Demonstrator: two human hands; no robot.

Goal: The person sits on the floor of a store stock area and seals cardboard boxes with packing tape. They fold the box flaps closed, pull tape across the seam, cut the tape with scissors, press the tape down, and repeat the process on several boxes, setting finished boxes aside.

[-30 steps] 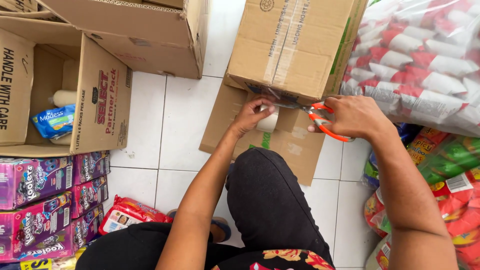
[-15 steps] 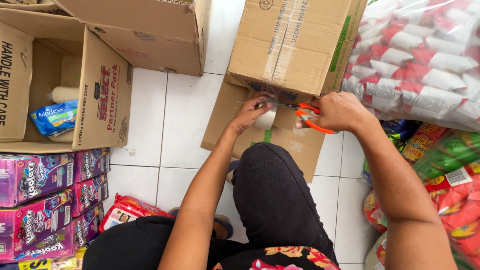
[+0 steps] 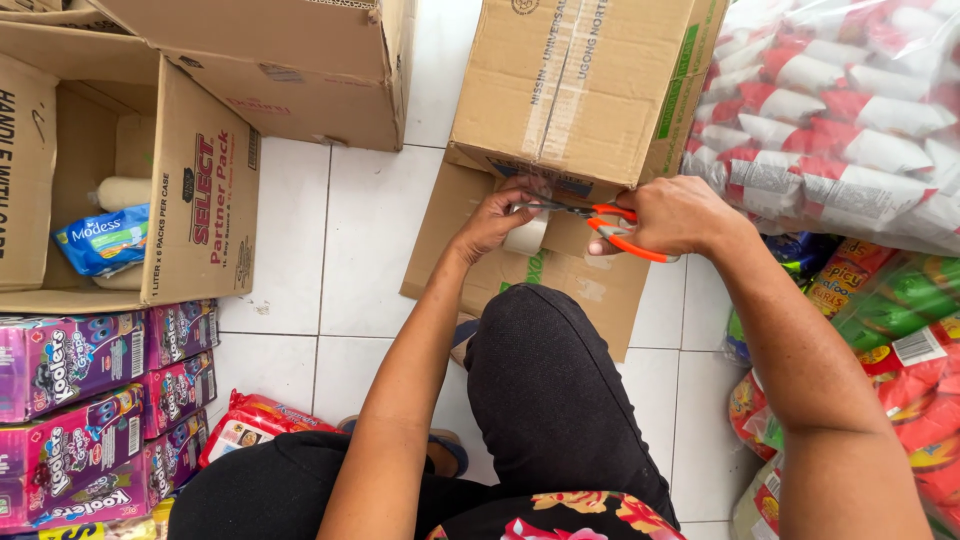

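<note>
The right hand (image 3: 680, 215) is closed around the orange handles of a pair of scissors (image 3: 600, 217), whose blades point leftward along the lower front edge of a sealed cardboard box (image 3: 580, 90) standing on the white tiled floor (image 3: 360, 250). The blade tips lie at the strip of clear packing tape (image 3: 545, 100) that runs down the middle of the box. The left hand (image 3: 495, 222) is curled at that same edge, fingers touching the tape and the blade tips; it seems to pinch something there, though the view is too poor to tell what. Just below the left hand sits a pale roll of tape (image 3: 527, 236), resting on a flattened piece of cardboard (image 3: 560, 275) that lies under the box.

The person's knee, in black trousers (image 3: 560, 400), rises between the two forearms. To the right is a clear plastic bale of red and white packets (image 3: 840, 120), with more bright snack packs (image 3: 890, 330) below it. To the left, an open cardboard box (image 3: 200, 200) lies on its side with a blue packet (image 3: 105, 240) inside, and purple cartons (image 3: 90, 400) are stacked beside it.
</note>
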